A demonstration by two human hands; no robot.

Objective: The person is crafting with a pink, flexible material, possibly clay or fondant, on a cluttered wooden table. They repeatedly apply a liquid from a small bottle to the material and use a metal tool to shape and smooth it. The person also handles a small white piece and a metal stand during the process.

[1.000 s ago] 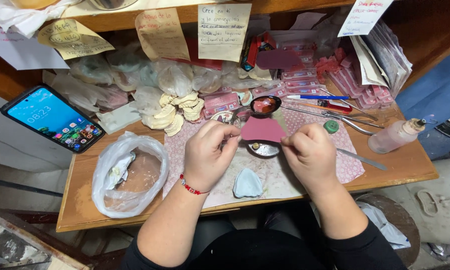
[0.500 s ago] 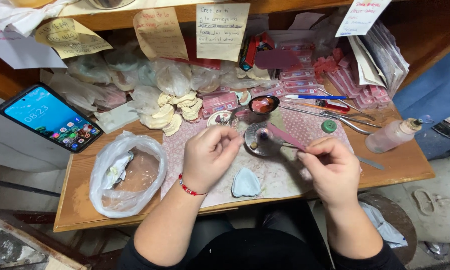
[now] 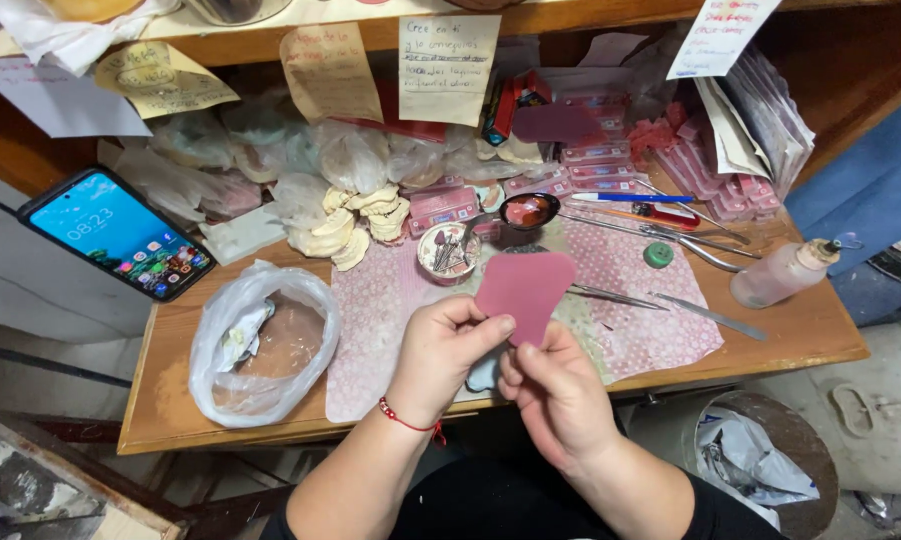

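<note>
head view looks straight down on a cluttered wooden table (image 3: 800, 335) pushed against a shelf edge hung with handwritten paper notes (image 3: 448, 66). both hands meet at the centre of the frame: the left hand (image 3: 448, 352) and the right hand (image 3: 558, 392) each pinch the lower edge of a pink wax sheet (image 3: 525, 288), rounded and roughly heart-shaped, held up above the table — both hands are closed on it.

under them lies a pink patterned cloth (image 3: 635, 300) with slim metal tools (image 3: 708, 314) scattered on its right half. a small round dish of burs (image 3: 447, 250) and a dark little bowl (image 3: 528, 210) sit just above the sheet. toward the right edge stands a clear squeeze bottle (image 3: 782, 273), lying tilted, with a green cap (image 3: 657, 254) near it.

at the left, a crumpled clear plastic bag (image 3: 260, 345) rests on the wood, and a smartphone (image 3: 118, 232) with a lit screen leans at the upper left. pale plaster casts (image 3: 355, 215) pile among plastic wrappings along the back — stacks of pink boxes (image 3: 705, 165) fill the upper right. a bin with crumpled paper (image 3: 755, 460) stands on the floor, lower right.
</note>
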